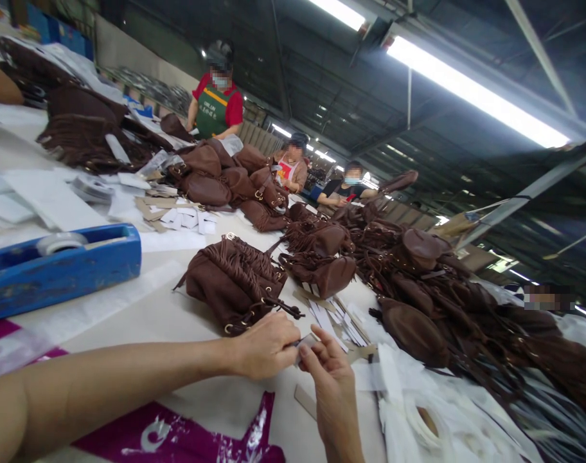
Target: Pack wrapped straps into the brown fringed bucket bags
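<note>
My left hand (268,344) reaches in from the left with its fingers curled, pinching one end of a small pale strip (306,341). On the strip's other side, my right hand (332,370) holds it between thumb and fingers. Whether the strip is paper or plastic I cannot tell. Just beyond my hands, a dark brown fringed drawstring bag (225,276) lies on the pale table (162,366). Its cord ends come close to my left hand. White and tan card strips (338,321) lie loose behind my right hand.
A blue tape dispenser (100,260) stands at the left. Purple plastic bags (187,434) lie at the front, and white rolls and sheets (432,411) at the right. Brown bags (418,289) are heaped along the far side, where several people work. White cards (189,218) lie beyond the dispenser.
</note>
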Tool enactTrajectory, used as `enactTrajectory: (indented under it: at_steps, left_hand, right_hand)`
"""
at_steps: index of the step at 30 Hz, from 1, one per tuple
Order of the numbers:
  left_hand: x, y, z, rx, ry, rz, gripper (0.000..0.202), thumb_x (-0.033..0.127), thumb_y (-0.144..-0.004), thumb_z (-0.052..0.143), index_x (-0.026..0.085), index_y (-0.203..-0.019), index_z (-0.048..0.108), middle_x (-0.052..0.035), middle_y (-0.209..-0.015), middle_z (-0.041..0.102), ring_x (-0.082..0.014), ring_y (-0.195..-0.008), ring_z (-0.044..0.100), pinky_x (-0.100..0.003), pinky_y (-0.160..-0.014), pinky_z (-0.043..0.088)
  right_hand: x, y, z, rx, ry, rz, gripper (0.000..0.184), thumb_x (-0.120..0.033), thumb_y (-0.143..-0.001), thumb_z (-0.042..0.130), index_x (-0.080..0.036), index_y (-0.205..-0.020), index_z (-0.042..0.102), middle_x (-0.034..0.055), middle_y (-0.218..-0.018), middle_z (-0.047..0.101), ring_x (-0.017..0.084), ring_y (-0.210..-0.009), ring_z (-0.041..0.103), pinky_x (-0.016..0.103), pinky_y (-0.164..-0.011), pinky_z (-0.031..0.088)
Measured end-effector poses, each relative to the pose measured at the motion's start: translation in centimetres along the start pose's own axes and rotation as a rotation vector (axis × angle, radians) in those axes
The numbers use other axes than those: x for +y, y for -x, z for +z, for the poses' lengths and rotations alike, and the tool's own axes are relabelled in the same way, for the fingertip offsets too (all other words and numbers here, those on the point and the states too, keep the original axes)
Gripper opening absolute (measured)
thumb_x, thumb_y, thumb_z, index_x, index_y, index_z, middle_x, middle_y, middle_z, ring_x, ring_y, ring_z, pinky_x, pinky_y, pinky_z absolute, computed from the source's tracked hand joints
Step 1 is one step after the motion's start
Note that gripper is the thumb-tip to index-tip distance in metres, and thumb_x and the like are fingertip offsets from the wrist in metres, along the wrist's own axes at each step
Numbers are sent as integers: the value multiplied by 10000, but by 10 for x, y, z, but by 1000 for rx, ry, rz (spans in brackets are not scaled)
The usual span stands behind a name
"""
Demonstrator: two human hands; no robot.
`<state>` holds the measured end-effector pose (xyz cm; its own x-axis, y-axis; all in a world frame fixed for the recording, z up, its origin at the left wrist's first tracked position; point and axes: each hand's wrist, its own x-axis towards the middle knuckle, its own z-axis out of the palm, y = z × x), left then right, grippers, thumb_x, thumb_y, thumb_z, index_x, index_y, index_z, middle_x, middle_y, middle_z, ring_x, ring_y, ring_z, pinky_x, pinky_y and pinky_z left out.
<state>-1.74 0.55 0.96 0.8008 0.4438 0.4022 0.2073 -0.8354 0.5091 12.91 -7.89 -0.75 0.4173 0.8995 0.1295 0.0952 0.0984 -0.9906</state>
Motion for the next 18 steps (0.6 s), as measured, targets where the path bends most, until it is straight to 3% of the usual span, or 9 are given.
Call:
enactTrajectory:
  at_steps: [2, 5, 8, 11, 14, 18]
  left_hand:
    - [-1, -2, -1, -25, 75, -38, 174, 182, -822, 440, 176, -648, 437, -18, -702, 535, -165, -746, 469, -286, -747, 361]
    - [-3, -5, -1, -91, 220, -114, 149, 204, -800, 436, 182, -655, 411, 6, -668, 481, -158, -721, 452, -275, -678, 340]
    - [-6, -8, 1, -146, 439, -215, 94, 192, -748, 430, 183, -657, 411, 25, -657, 438, -144, -697, 443, -259, -608, 311]
    - [-7, -8, 5, -105, 620, -273, 55, 173, -708, 419, 175, -666, 455, 27, -663, 438, -139, -706, 448, -252, -602, 313]
    - [-8, -6, 11, -48, 711, -316, 69, 184, -677, 428, 166, -664, 493, 24, -660, 458, -141, -709, 451, -255, -614, 320]
    - [-13, -5, 22, -50, 824, -427, 98, 244, -652, 477, 162, -671, 527, 28, -655, 482, -139, -686, 449, -252, -604, 324]
  right_hand:
    - [-2, -1, -1, -20, 118, -54, 293, -402, -756, 701, -172, -930, 651, -20, -659, 598, 140, -596, 527, 269, -585, 447]
    - [-2, -1, -2, 20, 369, -252, 182, -354, -826, 619, -186, -765, 658, -6, -669, 612, 149, -617, 534, 266, -588, 435]
    - [0, 0, -1, 67, 568, -515, 140, -275, -874, 567, -208, -789, 655, -4, -719, 632, 157, -674, 571, 263, -640, 446]
    - [3, -1, 1, 82, 686, -737, 138, -190, -908, 523, -215, -853, 647, 12, -806, 653, 156, -774, 605, 256, -730, 463]
    - [8, -1, 0, 31, 762, -839, 181, -119, -918, 486, -217, -925, 638, 33, -895, 662, 154, -852, 615, 250, -781, 474]
    - [19, 4, -6, -39, 789, -865, 196, -98, -917, 478, -209, -977, 628, 61, -953, 649, 169, -887, 607, 273, -778, 498]
